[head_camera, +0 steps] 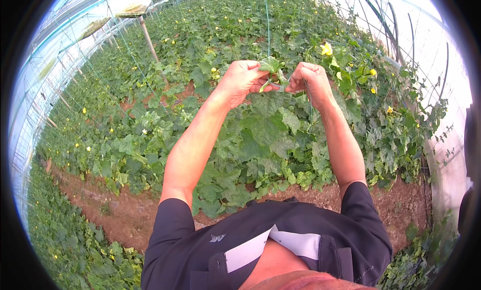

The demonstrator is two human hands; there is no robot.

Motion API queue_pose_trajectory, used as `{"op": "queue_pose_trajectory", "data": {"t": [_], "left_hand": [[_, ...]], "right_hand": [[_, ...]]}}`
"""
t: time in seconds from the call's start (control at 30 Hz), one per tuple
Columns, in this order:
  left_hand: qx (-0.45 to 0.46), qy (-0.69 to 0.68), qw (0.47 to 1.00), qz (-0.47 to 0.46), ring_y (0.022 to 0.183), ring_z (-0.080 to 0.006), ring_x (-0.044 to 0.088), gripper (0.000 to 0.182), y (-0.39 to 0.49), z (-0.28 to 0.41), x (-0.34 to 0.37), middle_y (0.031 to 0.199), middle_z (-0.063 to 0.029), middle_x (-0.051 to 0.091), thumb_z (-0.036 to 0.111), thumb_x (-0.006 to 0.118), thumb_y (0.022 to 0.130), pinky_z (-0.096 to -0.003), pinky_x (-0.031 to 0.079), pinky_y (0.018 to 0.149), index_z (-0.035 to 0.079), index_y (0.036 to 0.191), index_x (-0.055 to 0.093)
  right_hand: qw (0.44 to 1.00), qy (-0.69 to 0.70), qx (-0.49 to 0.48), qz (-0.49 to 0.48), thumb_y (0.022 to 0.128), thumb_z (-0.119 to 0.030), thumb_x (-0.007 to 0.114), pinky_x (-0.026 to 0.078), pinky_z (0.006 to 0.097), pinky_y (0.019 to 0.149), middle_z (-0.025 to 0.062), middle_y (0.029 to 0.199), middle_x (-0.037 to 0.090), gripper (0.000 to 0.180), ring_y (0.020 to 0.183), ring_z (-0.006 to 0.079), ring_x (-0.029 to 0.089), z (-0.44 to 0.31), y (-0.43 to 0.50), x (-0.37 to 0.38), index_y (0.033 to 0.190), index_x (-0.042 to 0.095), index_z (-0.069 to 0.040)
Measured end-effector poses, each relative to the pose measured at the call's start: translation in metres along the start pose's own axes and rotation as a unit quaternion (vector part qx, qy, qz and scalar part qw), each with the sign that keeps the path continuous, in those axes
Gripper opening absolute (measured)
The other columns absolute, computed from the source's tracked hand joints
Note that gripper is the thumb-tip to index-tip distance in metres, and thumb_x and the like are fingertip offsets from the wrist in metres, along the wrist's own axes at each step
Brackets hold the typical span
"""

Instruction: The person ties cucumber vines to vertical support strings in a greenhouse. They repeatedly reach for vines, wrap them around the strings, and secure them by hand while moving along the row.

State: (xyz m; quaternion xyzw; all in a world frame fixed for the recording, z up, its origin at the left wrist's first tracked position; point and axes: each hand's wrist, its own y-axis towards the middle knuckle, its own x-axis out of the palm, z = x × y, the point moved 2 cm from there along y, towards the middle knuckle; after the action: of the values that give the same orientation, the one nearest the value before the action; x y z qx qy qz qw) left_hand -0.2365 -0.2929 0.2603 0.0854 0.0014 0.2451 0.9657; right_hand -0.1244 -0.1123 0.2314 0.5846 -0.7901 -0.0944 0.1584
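Observation:
In front of my chest both arms reach out to the growing tip of a cucurbit vine (pixel 278 75). My left hand (pixel 242 81) pinches the vine between thumb and fingers, close to a small curled leaf (pixel 269 64). On the other side, my right hand (pixel 311 81) has its fingers closed on a thin twine (pixel 310 96), a length of which trails below the hand. A taut green twine (pixel 268 27) comes down from above to the vine tip. Part of the stem and twine is hidden behind my fingers.
Dense leafy vines (pixel 263 128) with yellow flowers (pixel 326 49) fill the bed. More strings hang at the left, near a post (pixel 149 40). A bare soil path (pixel 124 211) runs before me. Plastic greenhouse sheeting (pixel 447 132) bounds the right side.

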Motion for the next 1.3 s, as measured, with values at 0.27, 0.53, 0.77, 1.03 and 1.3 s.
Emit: {"op": "queue_pose_trajectory", "data": {"t": [0.27, 0.53, 0.77, 1.03, 1.3], "left_hand": [[0.003, -0.007, 1.000, 0.002, 0.085, -0.0206, 0.072, 0.027, -0.003, 0.001, 0.002, 0.098, -0.0116, 0.071, 0.019, 0.060, 0.098, -0.0263, 0.057, 0.069, -0.003, 0.111, 0.065], [0.015, 0.012, 1.000, 0.001, 0.080, -0.0162, 0.069, 0.024, -0.002, -0.001, 0.007, 0.098, -0.0092, 0.070, 0.019, 0.061, 0.097, -0.0262, 0.056, 0.069, -0.003, 0.107, 0.067], [0.023, -0.020, 0.999, 0.009, 0.083, -0.0191, 0.071, 0.026, -0.005, 0.004, 0.007, 0.100, -0.0107, 0.071, 0.020, 0.061, 0.097, -0.0272, 0.057, 0.070, -0.002, 0.110, 0.066], [-0.006, -0.026, 0.999, -0.021, 0.078, -0.0167, 0.069, 0.024, -0.008, 0.001, 0.002, 0.096, -0.0109, 0.071, 0.018, 0.061, 0.097, -0.0260, 0.056, 0.066, -0.003, 0.108, 0.067], [0.005, 0.002, 0.998, -0.064, 0.073, -0.0140, 0.067, 0.018, -0.012, -0.008, -0.006, 0.086, -0.0069, 0.069, 0.015, 0.064, 0.093, -0.0269, 0.053, 0.064, -0.002, 0.097, 0.070]], "right_hand": [[0.960, -0.040, -0.266, -0.075, 0.075, -0.012, 0.059, 0.048, 0.0290, 0.070, 0.0123, 0.089, 0.070, 0.012, 0.078, 0.0145, 0.060, -0.036, 0.000, 0.000, 0.068, 0.062, -0.002], [0.973, -0.049, -0.170, -0.149, 0.086, -0.012, 0.059, 0.054, 0.0273, 0.062, 0.0147, 0.093, 0.072, 0.013, 0.074, 0.0132, 0.063, -0.060, -0.006, 0.018, 0.075, 0.056, -0.004], [0.981, 0.026, -0.194, 0.018, 0.096, -0.015, 0.056, 0.056, 0.0280, 0.066, 0.0119, 0.085, 0.071, 0.014, 0.074, 0.0175, 0.070, -0.033, -0.004, 0.022, 0.088, 0.059, -0.003], [0.994, -0.040, -0.050, 0.084, 0.093, -0.015, 0.066, 0.052, 0.0252, 0.058, 0.0045, 0.080, 0.069, 0.012, 0.061, 0.0117, 0.065, 0.009, 0.027, 0.011, 0.098, 0.069, -0.005], [0.864, -0.369, -0.342, -0.005, 0.083, -0.002, 0.069, 0.048, 0.0279, 0.067, 0.0094, 0.083, 0.065, 0.014, 0.072, 0.0197, 0.062, -0.008, 0.039, 0.025, 0.097, 0.072, -0.001]]}}
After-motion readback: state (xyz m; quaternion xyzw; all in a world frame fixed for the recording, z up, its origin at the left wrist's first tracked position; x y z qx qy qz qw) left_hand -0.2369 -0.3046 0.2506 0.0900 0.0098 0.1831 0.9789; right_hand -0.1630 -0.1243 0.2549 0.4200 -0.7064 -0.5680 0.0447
